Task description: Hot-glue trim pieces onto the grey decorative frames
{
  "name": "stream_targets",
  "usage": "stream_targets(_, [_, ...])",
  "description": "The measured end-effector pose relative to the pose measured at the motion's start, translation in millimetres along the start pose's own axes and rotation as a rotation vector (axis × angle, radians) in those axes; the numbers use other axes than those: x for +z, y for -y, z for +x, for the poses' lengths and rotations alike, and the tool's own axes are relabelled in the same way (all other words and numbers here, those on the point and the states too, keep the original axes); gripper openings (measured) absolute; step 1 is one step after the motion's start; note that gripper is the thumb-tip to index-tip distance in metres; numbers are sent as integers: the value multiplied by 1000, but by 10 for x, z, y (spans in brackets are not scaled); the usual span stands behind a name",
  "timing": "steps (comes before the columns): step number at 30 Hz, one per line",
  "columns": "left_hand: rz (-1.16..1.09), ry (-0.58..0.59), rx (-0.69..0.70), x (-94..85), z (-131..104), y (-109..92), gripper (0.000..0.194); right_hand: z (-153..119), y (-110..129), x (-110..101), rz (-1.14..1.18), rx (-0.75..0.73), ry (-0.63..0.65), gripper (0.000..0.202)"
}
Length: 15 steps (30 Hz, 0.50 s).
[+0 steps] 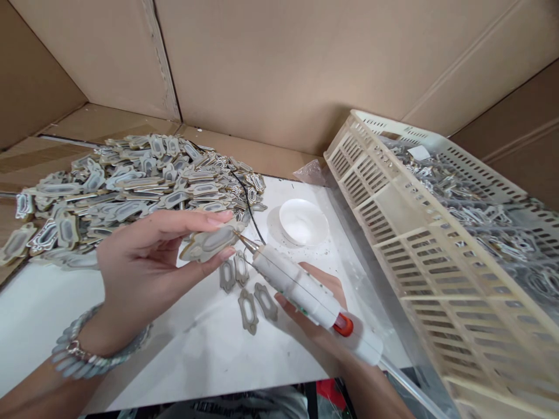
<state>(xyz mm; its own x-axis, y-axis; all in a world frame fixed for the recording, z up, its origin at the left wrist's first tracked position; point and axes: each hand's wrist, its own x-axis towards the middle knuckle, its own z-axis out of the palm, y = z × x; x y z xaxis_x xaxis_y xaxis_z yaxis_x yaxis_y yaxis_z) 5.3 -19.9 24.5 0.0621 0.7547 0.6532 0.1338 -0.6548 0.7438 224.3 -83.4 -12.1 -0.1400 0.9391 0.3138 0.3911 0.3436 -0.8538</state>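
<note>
Between its thumb and fingers, my left hand [148, 262] pinches a small greyish ornate frame piece [208, 243] with a cloudy middle. My right hand [321, 297] is wrapped round a white hot glue gun [301, 285], its fingers partly hidden behind the body. The gun's metal nozzle [247, 240] is at the right end of the held piece; whether they touch I cannot tell. From the gun's back sticks out a pale glue stick [410, 387]. Below the nozzle, several loose frame pieces [248, 311] lie on the white table [196, 355].
A large heap of similar frame pieces [144, 180] covers the back left. Behind the gun stands a white bowl [304, 222], with a black cord [250, 203] beside it. At right, a cream plastic crate [388, 215] holds bagged metal parts [441, 180]. Cardboard walls [279, 70] enclose the back.
</note>
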Motion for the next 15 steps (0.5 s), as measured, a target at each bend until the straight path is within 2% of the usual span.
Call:
stream_targets(12, [13,-23,16,-4,0,38,26,4,36,-16,38,145,0,8])
stream_targets(15, [31,-25,6,-16,-8,33,24,-4,12,-9,32,147,-9,12])
